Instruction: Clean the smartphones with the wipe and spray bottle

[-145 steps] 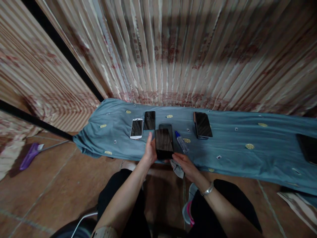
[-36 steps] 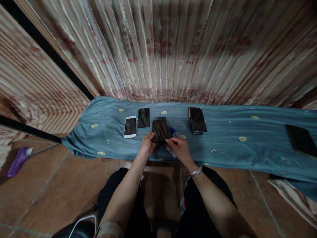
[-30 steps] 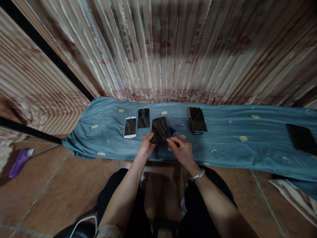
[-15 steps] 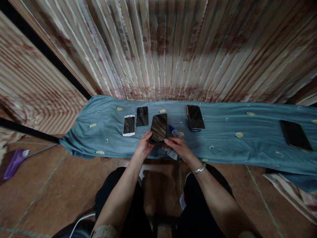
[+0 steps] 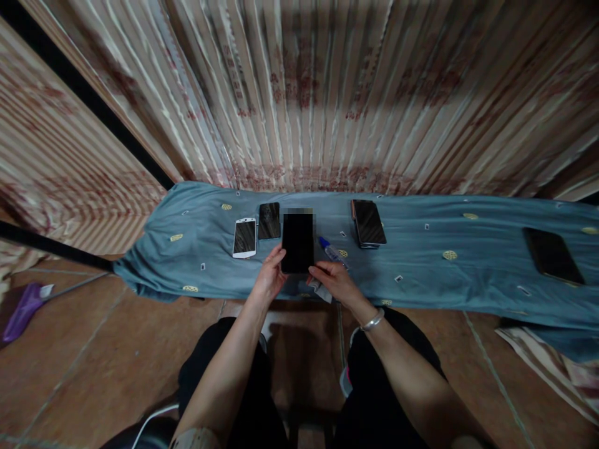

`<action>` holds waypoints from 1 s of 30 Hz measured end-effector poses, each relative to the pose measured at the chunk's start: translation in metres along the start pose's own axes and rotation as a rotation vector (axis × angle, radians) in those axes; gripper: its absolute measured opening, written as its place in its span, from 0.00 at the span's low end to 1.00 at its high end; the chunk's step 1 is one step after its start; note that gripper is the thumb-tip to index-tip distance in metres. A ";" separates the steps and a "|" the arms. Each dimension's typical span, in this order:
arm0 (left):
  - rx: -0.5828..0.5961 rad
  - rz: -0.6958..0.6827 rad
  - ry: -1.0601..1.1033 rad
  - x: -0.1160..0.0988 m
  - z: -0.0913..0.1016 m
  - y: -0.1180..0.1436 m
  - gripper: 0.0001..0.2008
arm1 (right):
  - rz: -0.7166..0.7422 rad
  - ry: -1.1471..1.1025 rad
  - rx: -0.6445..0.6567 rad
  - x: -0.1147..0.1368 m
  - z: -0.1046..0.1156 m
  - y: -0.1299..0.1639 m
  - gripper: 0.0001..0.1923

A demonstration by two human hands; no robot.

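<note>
A black phone (image 5: 297, 242) was held up over the near edge of the blue cloth (image 5: 421, 274), its dark glass facing up. It was held by its two near corners. The left hand (image 5: 270, 279) was closed on the near left corner. The right hand (image 5: 331, 282) was closed on the near right corner, and a small grey rag (image 5: 321, 290) was tucked under that hand too.

To do this step well, the phone was best gripped by its edges only, so no finger marks were put on the glass. It was best kept low over the soft cloth, so a slip would do no harm.

Just right of the phone a little spray bottle (image 5: 331, 251) with a blue cap was lying. To the left a white phone (image 5: 244, 237) and a small dark phone (image 5: 269, 220) were lying side by side. Further right, well apart, another dark phone (image 5: 369, 222) was lying flat.
</note>
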State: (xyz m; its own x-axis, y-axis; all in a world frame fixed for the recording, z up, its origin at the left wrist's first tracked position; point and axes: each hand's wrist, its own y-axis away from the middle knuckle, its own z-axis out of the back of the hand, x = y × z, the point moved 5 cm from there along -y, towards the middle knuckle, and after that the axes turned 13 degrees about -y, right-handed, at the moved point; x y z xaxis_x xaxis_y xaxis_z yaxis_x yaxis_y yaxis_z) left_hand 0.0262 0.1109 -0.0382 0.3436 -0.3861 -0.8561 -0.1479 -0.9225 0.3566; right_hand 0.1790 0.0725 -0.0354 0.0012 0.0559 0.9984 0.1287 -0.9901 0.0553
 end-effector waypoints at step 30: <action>-0.010 0.116 -0.069 0.040 -0.004 0.022 0.15 | 0.176 0.012 -0.379 0.016 0.051 -0.010 0.28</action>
State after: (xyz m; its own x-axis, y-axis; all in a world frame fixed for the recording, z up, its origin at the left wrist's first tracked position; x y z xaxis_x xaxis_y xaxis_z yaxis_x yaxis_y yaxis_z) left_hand 0.0403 0.0752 -0.0635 0.2598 -0.4892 -0.8326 -0.1740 -0.8718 0.4579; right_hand 0.2281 0.0894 -0.0203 -0.0218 -0.1178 0.9928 -0.2468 -0.9617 -0.1195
